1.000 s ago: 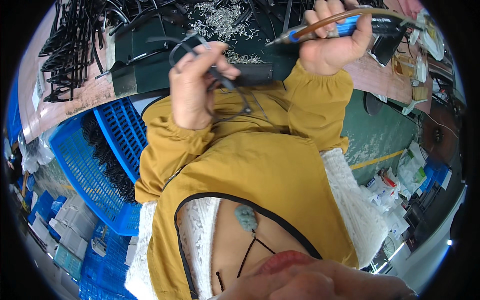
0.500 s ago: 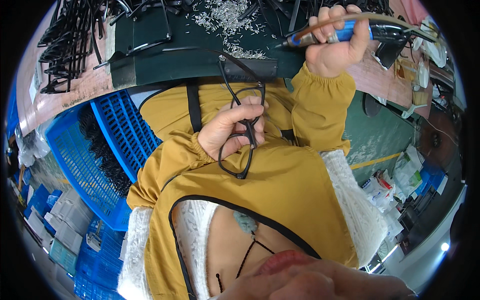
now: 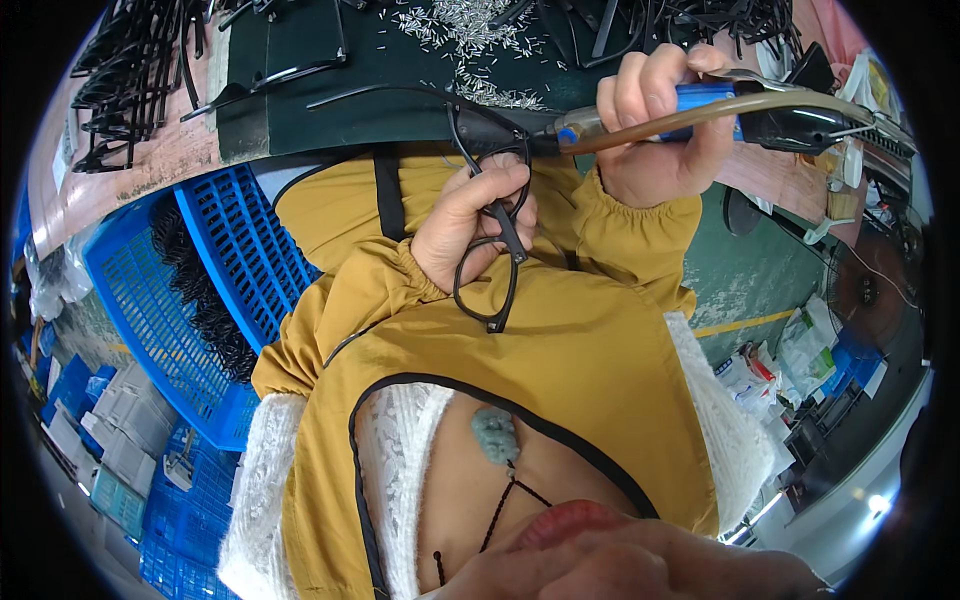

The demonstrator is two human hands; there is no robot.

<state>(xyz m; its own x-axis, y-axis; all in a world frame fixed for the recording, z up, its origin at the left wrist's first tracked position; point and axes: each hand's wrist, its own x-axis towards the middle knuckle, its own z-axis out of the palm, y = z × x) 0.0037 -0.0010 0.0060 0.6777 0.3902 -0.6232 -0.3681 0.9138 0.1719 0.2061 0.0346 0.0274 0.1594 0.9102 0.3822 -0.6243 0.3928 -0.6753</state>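
Note:
My left hand (image 3: 462, 228) is closed round a black eyeglass frame (image 3: 511, 238), thumb on top, low in front of the bench edge. One temple (image 3: 375, 90) of the frame reaches out over the dark green mat (image 3: 300, 135). In my right hand (image 3: 655, 165) is a blue and black power screwdriver (image 3: 708, 97), held level with its nose pointing left. The nose meets the far upper corner of the eyeglass frame, by the hinge; its very tip is hard to make out. A brown hose (image 3: 720, 110) runs along the tool and across my fingers.
Small silver pins or screws (image 3: 470, 30) lie heaped on the mat. Black eyeglass frames (image 3: 130, 90) are stacked at the far left, with more black parts (image 3: 715, 20) at the far right. Blue baskets (image 3: 150, 300) stand left of my lap, one holding black pieces. A fan (image 3: 868, 290) is at right.
My right hand has brought the screwdriver down and left, from above the mat to the corner of the eyeglass frame. My left hand has raised and turned the frame slightly toward it.

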